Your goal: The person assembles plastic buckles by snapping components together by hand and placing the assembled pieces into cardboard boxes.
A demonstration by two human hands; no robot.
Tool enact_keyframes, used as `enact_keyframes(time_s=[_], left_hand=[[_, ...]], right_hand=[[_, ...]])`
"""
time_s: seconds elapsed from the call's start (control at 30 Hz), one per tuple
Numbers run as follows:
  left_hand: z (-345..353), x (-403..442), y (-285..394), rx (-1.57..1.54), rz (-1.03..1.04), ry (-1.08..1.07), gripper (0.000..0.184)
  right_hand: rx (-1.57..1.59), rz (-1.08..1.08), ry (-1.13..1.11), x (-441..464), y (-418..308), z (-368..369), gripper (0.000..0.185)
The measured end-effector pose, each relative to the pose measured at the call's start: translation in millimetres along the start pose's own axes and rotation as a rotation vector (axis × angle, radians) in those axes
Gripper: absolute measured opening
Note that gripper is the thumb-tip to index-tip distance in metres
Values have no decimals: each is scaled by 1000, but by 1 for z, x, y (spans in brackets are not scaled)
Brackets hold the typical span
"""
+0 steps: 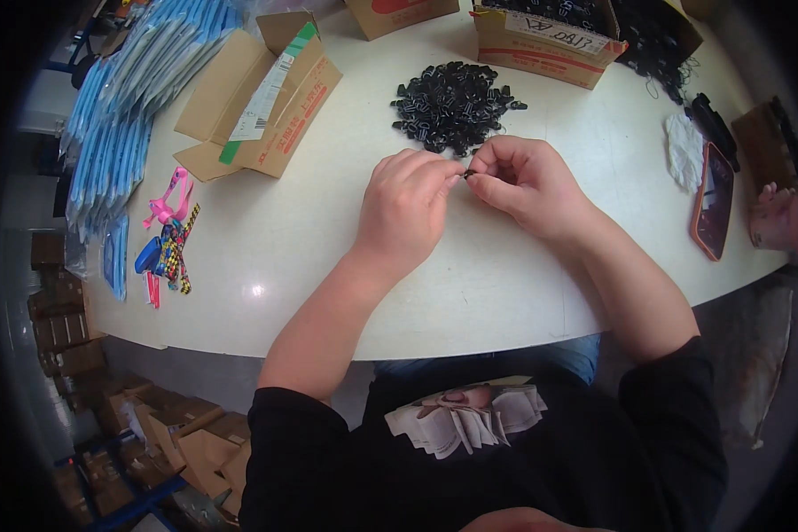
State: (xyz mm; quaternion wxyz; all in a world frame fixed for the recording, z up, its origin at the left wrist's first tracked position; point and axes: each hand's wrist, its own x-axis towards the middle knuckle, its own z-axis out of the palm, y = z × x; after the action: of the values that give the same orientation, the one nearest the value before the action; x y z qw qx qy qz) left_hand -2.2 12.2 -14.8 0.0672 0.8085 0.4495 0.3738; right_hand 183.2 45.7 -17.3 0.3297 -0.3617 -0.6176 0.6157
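Both hands meet over the white table, in front of a heap of small black clips or buckles [452, 105]. Between the fingertips is a small black piece [469, 175], too small to tell its exact kind, though its colour matches the heap. My left hand [408, 202] pinches at it from the left, its fingers curled and closed. From the other side, my right hand [525, 182] grips it between thumb and forefinger, the remaining fingers bent inward. The fingers partly cover the piece.
An open cardboard box [297, 111] stands to the left, beside stacked blue plastic packets [106, 164]. Colourful straps [176, 244] lie at the left edge. At the back right is a box of black parts [541, 53]. A phone [712, 202] and white tissue [684, 151] lie right.
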Motion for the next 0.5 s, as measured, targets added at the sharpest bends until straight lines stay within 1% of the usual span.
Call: enact_keyframes(time_s=[0.07, 0.17, 0.27, 0.37, 0.5], left_hand=[[-1, 1, 2, 27, 10, 0, 5], [-1, 2, 4, 44, 19, -15, 4], [3, 0, 9, 29, -54, -29, 4], [4, -1, 7, 23, -49, -41, 5], [3, -2, 11, -28, -167, -76, 2]], right_hand=[[-1, -4, -9, 0, -1, -1, 10], [-6, 3, -32, -1, -2, -2, 11], [-26, 5, -21, -2, -2, -1, 11], [-87, -74, -14, -2, 0, 1, 12], [-268, -211, 29, -3, 1, 4, 11]])
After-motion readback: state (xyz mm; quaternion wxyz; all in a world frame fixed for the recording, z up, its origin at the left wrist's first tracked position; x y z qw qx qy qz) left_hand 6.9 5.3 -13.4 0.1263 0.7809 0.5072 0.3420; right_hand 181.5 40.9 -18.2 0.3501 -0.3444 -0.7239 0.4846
